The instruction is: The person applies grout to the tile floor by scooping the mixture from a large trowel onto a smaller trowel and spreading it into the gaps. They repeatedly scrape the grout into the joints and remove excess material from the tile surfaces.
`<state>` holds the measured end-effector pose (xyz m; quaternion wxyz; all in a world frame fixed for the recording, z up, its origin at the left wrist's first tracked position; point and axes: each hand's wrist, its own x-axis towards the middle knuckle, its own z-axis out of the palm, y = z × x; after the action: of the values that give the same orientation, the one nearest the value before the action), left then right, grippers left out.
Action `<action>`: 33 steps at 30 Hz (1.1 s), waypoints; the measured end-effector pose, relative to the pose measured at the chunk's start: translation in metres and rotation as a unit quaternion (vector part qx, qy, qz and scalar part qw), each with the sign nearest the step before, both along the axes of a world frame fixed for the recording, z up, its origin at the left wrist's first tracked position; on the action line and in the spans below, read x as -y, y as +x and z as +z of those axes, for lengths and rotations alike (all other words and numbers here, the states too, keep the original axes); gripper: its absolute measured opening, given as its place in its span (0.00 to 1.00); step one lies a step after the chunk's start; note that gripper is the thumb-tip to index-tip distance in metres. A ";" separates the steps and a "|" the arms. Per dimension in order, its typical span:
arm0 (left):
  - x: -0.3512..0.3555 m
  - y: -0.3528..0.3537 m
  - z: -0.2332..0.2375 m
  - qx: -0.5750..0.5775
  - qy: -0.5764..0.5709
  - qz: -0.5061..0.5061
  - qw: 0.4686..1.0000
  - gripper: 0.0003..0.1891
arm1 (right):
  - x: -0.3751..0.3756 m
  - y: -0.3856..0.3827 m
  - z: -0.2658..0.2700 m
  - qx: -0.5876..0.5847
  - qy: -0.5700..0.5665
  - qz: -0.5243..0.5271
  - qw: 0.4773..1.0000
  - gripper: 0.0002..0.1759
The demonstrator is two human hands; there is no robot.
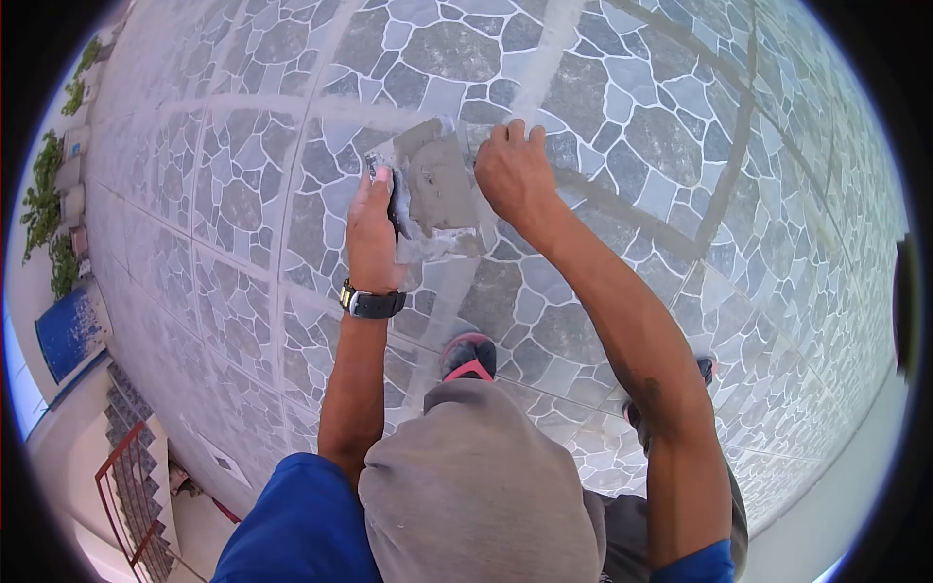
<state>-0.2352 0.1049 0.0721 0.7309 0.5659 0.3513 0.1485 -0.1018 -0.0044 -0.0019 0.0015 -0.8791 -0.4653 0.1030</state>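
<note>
My left hand (372,228) grips a flat trowel (400,225) by its edge, with the thumb on top. A thick slab of wet grey mortar (442,185) lies on the trowel's face. Just to the right, my right hand (515,170) is closed, its fingers curled over a tile joint. Whatever it may hold is hidden beneath the fingers. Under both hands spreads a floor of grey stone-pattern tiles (452,51) with white veins. A darker band of fresh-looking grout (632,216) runs along a joint from near my right hand toward the right.
Another dark grout band (729,175) crosses the tiles at right. My foot in a pink-strapped sandal (469,360) rests on the floor below the trowel. At left are potted plants (49,204), a blue drum (70,335) and stairs with a red railing (126,486).
</note>
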 end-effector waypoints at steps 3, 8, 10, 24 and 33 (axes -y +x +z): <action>-0.005 0.007 0.005 -0.023 -0.099 0.045 0.994 0.33 | 0.013 0.008 -0.043 0.040 0.063 0.092 0.993 0.12; -0.004 -0.004 -0.018 -0.047 0.043 -0.024 0.998 0.35 | 0.100 0.018 -0.053 0.003 0.030 0.144 0.989 0.24; -0.001 0.010 -0.006 -0.051 -0.007 -0.025 0.998 0.34 | 0.154 0.028 -0.045 0.011 -0.006 0.163 0.987 0.25; 0.020 0.032 -0.016 0.004 0.027 -0.133 0.991 0.25 | 0.417 0.066 0.009 -0.005 -0.218 0.057 0.974 0.20; 0.088 0.086 -0.035 -0.045 -0.115 -0.195 0.973 0.21 | 0.411 0.060 0.123 -0.532 0.190 -0.559 0.606 0.27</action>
<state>-0.1495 0.0169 0.0373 0.7892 0.5419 0.2819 -0.0638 -0.0416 -0.4156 0.1209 0.4731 -0.7382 0.1910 0.4414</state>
